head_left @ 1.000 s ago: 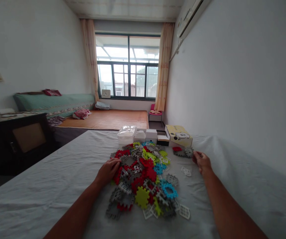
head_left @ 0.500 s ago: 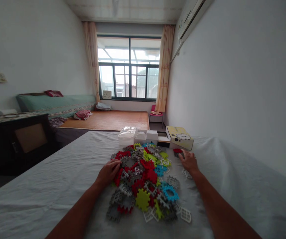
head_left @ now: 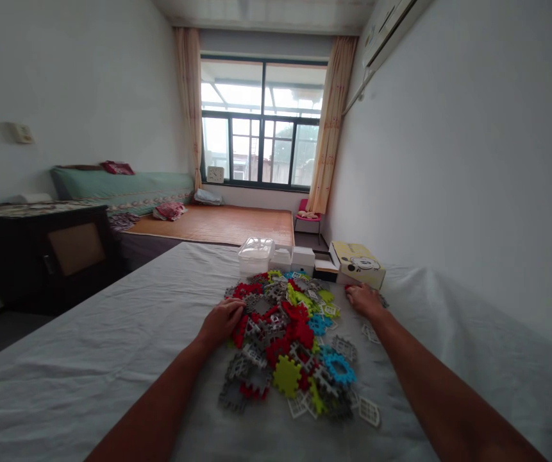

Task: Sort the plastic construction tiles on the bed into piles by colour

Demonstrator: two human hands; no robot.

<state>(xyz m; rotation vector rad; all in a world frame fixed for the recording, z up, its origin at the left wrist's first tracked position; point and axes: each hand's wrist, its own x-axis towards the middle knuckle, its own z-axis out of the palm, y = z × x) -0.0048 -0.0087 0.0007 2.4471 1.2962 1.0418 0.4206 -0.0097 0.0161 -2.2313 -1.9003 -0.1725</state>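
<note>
A heap of toothed plastic interlocking building pieces in red, grey, lime green and blue, with a lime green piece and a blue ring-shaped piece near its front, lies on the cloth. My left hand rests at the heap's left edge, fingers stretched out and touching red and grey pieces. Right of the heap, in front of the yellow box, my right hand has its fingers curled over a red interlocking piece, mostly hidden beneath it. A grey piece shows just past the hand's right side.
Behind the heap stand a clear plastic box, a small white box, a black-edged open box and a yellow cartoon box. Loose white lattice pieces, one lattice piece at front right, lie around. A grey cloth covers the table.
The view has swung slightly left, so everything sits further right. My right hand has moved over the red piece, covering more of it. My left hand stays at the heap's edge.
</note>
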